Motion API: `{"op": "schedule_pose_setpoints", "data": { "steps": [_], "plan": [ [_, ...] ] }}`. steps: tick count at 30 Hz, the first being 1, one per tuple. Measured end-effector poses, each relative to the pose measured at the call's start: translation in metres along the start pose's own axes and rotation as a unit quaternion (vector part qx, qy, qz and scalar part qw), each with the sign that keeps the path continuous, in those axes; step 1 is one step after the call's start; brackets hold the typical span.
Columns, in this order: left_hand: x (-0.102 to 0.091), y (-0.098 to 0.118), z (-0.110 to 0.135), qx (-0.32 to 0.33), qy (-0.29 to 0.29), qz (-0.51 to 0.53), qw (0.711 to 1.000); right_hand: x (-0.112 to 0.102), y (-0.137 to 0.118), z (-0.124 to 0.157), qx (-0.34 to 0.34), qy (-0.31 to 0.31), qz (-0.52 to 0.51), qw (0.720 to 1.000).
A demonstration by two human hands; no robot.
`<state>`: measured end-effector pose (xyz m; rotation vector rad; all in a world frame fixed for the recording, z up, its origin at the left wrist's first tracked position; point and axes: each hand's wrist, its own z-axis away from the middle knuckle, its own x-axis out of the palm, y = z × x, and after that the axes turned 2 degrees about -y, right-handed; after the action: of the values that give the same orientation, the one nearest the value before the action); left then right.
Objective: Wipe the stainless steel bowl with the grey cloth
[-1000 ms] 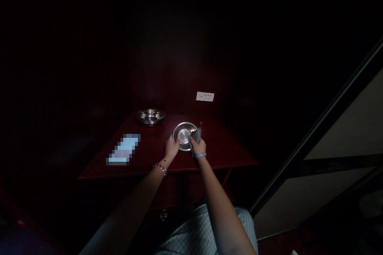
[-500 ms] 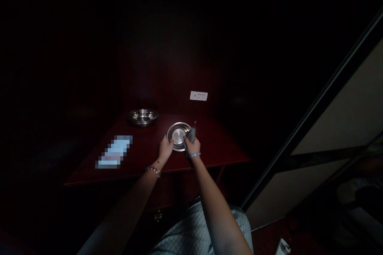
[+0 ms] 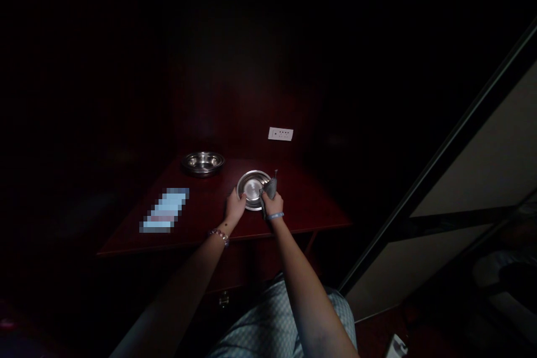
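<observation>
A shiny steel plate (image 3: 252, 185) rests on the dark red wooden table (image 3: 201, 218) in dim light. My left hand (image 3: 235, 207) grips the plate's near left rim, thumb on top. My right hand (image 3: 272, 203) is closed on a bunched grey cloth (image 3: 269, 189) that presses against the plate's right side. A thin strip of the cloth sticks up past the rim.
A second steel bowl (image 3: 202, 162) stands at the table's back left. A pale flat blurred item (image 3: 164, 210) lies on the left of the table. A white socket panel (image 3: 280, 133) is on the back wall. A dark slanted frame (image 3: 440, 173) runs along the right.
Both hands stay on the plate and cloth with only slight shifts. The view has swung a little, so everything drifted left and then back slightly.
</observation>
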<state>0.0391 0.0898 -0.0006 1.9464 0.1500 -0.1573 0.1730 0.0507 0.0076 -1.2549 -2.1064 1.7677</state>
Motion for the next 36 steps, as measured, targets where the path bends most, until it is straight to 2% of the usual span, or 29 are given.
{"op": "schedule_pose_setpoints", "data": {
  "steps": [16, 28, 36],
  "plan": [
    [-0.002, 0.005, 0.002, -0.007, -0.017, -0.034, 0.999, -0.003, -0.008, 0.006, 0.005, 0.027, 0.046, 0.999],
    [-0.005, 0.004, 0.0, -0.048, 0.029, 0.063, 0.996, -0.004, -0.008, 0.004, -0.009, -0.046, -0.041, 0.998],
    [-0.011, 0.006, 0.004, -0.056, 0.052, 0.044, 0.996, -0.003, -0.012, 0.002, -0.011, -0.094, -0.035, 0.995]
  ]
}}
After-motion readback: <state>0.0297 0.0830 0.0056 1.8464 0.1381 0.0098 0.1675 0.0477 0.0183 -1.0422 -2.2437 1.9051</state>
